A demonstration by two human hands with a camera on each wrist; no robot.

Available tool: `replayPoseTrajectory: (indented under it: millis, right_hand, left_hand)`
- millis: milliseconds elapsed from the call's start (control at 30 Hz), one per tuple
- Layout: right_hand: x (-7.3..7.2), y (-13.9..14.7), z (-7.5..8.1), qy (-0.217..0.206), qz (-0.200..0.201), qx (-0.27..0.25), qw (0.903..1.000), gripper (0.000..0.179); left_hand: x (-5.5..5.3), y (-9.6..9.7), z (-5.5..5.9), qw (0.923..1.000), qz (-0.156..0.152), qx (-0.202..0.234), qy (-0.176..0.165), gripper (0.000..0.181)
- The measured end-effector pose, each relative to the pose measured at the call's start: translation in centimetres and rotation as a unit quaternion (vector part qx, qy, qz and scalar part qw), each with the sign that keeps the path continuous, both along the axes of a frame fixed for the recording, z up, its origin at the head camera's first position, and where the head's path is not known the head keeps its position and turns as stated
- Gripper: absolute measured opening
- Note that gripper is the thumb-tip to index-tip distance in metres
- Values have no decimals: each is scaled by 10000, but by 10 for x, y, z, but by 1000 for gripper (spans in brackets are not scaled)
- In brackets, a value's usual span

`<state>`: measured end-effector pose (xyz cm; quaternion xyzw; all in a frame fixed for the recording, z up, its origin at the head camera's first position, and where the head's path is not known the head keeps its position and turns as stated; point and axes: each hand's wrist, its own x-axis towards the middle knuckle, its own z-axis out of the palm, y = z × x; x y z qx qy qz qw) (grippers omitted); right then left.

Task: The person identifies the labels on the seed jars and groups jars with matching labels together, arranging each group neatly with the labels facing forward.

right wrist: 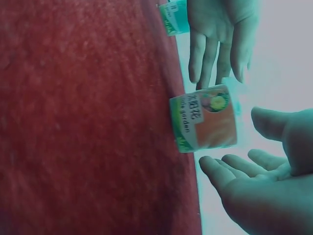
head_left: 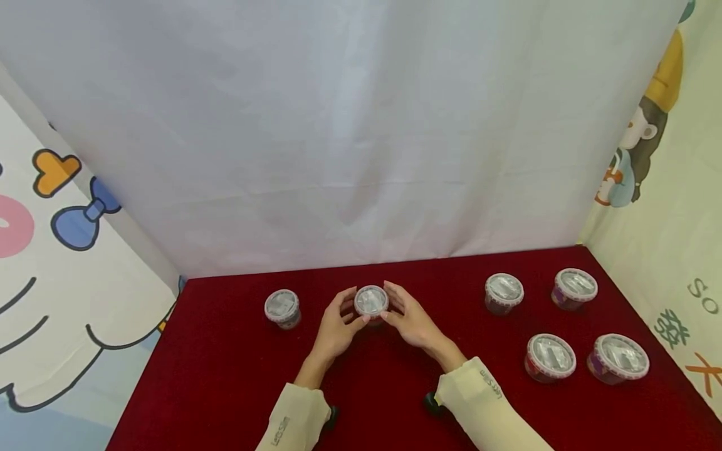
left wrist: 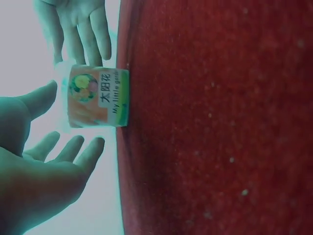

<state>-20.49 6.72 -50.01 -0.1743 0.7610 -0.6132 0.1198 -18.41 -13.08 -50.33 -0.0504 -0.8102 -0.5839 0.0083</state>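
Facing the white curtain [head_left: 350, 138], I have a red cloth [head_left: 225, 376] below it, and I read the clock from the middle tub [head_left: 371, 300], which seems to rest upright there. The left sleeve [head_left: 296, 416] comes in from seven o'clock, the right sleeve [head_left: 496, 407] from five. The left hand [head_left: 336, 329] at eight and the right hand [head_left: 414, 322] at four are spread, fingers loosely bent, flanking the tub. Neither looks to be pinching it: each wrist view shows a gap beside the nearer hand, though I cannot rule out a brushing fingertip.

My worry is uneven pressure: one hand pushing ahead of the other might slide or tip the tub. Gripping only the overhanging lid [head_left: 371, 299] could work it loose. A wide sideways swing might clip the four tubs [head_left: 549, 355] around three o'clock, or the lone tub [head_left: 282, 305] at nine.

Both sleeves run out of sight at the bottom and partly cover dark wrist gear [head_left: 433, 404]. In the right wrist view, what looks like the lone tub is cut off at twelve. Glare hides the lid's contents, and the smallest print on the label [left wrist: 105, 88] blurs.
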Motion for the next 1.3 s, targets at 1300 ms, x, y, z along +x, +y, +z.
replayPoseTrajectory:
  millis: [1300]
  right_hand:
    - [53,79,31,374,-484,24,9981,58]
  left_hand:
    - [39,57,23,9939,-1049,239,228,51]
